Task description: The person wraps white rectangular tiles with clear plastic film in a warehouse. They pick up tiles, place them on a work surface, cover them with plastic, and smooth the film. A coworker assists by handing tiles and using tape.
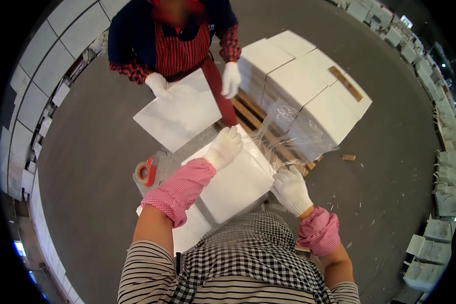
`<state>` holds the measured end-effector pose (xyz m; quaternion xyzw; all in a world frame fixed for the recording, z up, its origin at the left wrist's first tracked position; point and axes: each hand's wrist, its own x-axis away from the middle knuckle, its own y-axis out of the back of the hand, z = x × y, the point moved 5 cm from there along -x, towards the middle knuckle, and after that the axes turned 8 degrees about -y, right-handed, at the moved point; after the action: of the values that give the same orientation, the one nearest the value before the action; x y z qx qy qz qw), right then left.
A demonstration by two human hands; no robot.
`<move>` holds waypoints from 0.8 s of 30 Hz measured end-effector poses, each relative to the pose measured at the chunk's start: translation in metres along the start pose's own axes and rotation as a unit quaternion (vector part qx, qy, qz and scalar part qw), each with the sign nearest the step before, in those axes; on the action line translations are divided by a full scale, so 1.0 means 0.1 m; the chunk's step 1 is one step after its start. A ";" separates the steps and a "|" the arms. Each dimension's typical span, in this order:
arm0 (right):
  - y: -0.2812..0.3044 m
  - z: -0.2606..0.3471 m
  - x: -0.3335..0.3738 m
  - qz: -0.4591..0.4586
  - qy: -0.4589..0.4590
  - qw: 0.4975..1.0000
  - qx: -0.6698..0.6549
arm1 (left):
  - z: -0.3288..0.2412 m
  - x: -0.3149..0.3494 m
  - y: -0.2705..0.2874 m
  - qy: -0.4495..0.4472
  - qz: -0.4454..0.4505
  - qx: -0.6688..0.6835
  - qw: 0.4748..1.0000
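A white box-like block (235, 185) lies before me, with clear plastic film (258, 158) creased along its right side. My left hand (224, 148), in a white knit glove, rests over its far part with bent, bunched fingers; whatever they may hold is hidden. At the near right corner, my gloved right hand (291, 190) is closed on the film by the block's edge. Across from me a person in a red striped apron (180, 53) holds a pale grey-white tile (180, 111) in one gloved hand (158, 85); the other gloved hand (231, 80) hangs free.
A red tape dispenser (146, 172) sits left of the block. Large white boxes (309, 76) stand on a wooden pallet (253, 114) at the far right, a wood strip (345, 83) on top. Scraps litter the grey floor (380, 192). Stacked tiles (48, 58) line the left side.
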<state>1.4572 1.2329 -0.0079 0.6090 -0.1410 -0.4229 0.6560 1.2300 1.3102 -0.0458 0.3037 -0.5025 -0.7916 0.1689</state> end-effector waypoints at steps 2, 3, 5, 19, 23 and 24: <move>-0.43 0.10 0.06 0.044 -0.012 0.999 -0.014 | -0.09 0.24 -0.26 0.001 0.073 -0.032 0.997; -0.61 0.15 0.07 0.063 -0.016 0.998 -0.021 | -0.10 0.37 -0.36 0.000 0.110 -0.051 0.993; -0.98 0.28 0.10 0.124 -0.020 0.992 -0.019 | -0.10 0.66 -0.57 0.014 0.132 -0.035 0.991; -2.08 1.39 -0.14 0.276 -0.072 0.958 0.010 | 0.01 1.85 -0.85 0.109 0.301 -0.099 0.942; -2.26 1.51 -0.13 0.336 -0.070 0.939 -0.006 | -0.03 2.02 -0.91 0.126 0.345 -0.086 0.926; -2.28 1.53 -0.14 0.346 -0.064 0.936 -0.009 | -0.04 2.04 -0.91 0.132 0.349 -0.078 0.924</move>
<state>1.2541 1.1615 -0.1796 0.4881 -0.3807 -0.2087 0.7572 1.0815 1.2307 -0.1926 0.1969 -0.4864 -0.6719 0.5226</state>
